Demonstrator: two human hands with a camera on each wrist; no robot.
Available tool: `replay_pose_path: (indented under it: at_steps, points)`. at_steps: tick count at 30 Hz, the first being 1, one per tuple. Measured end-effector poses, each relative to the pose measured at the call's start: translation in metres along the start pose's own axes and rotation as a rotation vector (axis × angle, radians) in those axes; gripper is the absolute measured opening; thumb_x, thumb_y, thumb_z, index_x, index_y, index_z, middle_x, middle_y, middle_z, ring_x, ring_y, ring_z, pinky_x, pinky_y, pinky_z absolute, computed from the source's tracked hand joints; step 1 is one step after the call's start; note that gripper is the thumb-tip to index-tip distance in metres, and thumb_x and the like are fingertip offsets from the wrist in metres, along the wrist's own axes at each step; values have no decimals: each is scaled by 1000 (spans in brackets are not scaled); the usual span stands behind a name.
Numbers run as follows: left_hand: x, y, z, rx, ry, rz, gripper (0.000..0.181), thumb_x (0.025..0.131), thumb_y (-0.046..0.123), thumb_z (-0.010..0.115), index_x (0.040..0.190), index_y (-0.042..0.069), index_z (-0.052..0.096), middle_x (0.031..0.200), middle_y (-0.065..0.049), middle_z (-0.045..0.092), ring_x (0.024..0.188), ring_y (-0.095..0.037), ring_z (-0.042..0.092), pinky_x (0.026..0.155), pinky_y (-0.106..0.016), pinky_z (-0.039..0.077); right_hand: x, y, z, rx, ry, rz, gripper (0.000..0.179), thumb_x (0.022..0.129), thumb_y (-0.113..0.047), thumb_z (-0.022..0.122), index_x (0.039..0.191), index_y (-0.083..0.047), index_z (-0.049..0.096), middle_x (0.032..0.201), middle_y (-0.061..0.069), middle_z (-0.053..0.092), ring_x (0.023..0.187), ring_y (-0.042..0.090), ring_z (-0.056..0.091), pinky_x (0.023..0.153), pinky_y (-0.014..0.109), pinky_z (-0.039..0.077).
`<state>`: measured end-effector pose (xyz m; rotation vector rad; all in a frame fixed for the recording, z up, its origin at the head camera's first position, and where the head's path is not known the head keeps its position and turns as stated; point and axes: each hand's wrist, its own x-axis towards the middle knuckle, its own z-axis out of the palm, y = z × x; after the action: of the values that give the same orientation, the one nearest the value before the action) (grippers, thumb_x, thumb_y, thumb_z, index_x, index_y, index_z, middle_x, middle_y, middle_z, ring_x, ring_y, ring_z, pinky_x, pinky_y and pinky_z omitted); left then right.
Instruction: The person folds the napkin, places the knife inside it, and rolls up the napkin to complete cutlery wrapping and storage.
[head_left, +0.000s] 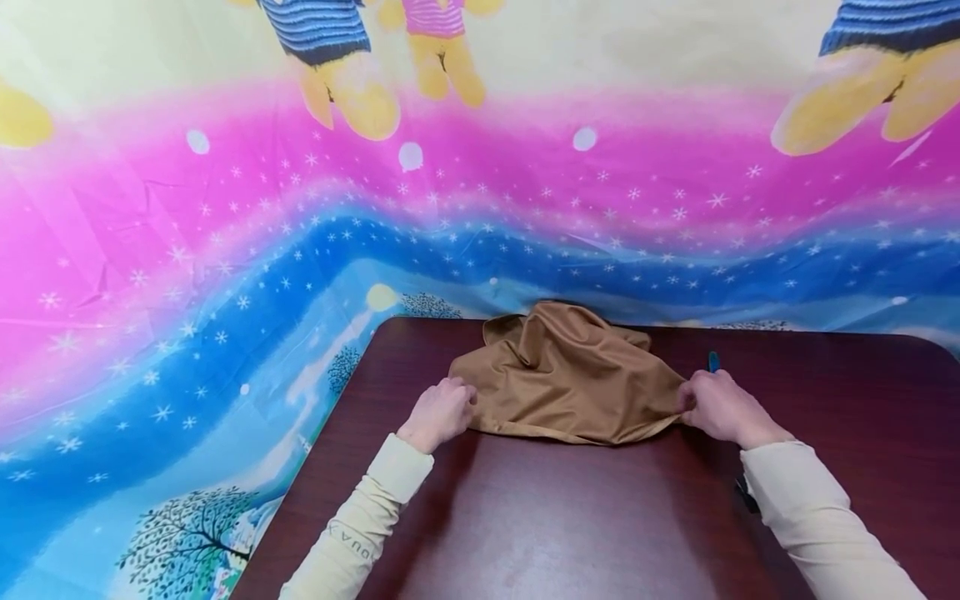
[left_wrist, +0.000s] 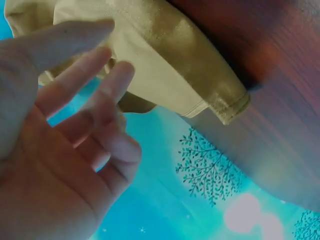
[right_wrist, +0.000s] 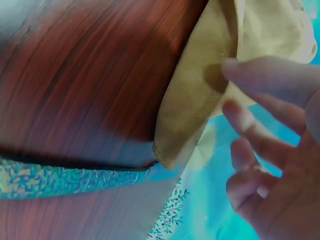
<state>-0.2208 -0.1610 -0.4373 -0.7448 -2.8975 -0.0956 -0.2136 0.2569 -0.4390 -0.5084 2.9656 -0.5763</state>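
A crumpled brown cloth (head_left: 570, 375) with a stitched hem lies bunched near the far edge of the dark red-brown table (head_left: 555, 517). At its left front corner is my left hand (head_left: 442, 410). In the left wrist view, the thumb and bent fingers stand apart over the cloth (left_wrist: 160, 70), with a gap between them. My right hand (head_left: 720, 406) is at the right front corner. In the right wrist view its thumb tip lies against or just over the cloth (right_wrist: 192, 95), and the loosely bent fingers are spread. Contact at the fingertips is hard to make out.
A small teal object (head_left: 713, 361) stands just behind my right hand. Something dark (head_left: 746, 493) shows beside the right cuff, mostly hidden. Past the table's far edge hangs a pink and blue printed backdrop (head_left: 480, 192) with snowflakes and trees.
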Motion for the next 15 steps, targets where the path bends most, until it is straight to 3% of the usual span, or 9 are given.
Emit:
replay_pose_path:
  at_steps: [3,6,15]
  points:
    - [-1,1,3,-4,-60,3,19,74,11,75,93,11,72,95,-4,66,82,-25,66,67,-40,54,0,0,2,13,-46,-62,6,79,-8,70,76,-13,69,77,-3,62,69,12,51,62,31,44]
    - [-1,3,7,-5,-97,3,20,75,13,76,94,13,72,98,-2,67,85,-22,67,70,-39,55,-1,-1,4,11,-66,-88,6,81,-8,69,78,-13,66,76,-5,61,69,10,50,64,30,44]
    - [2,6,14,26,-108,0,6,77,13,72,82,17,71,85,2,67,78,-20,67,68,-37,53,-6,-2,2,29,-71,-100,6,85,-8,65,86,-14,63,78,-6,62,69,8,51,64,30,44]
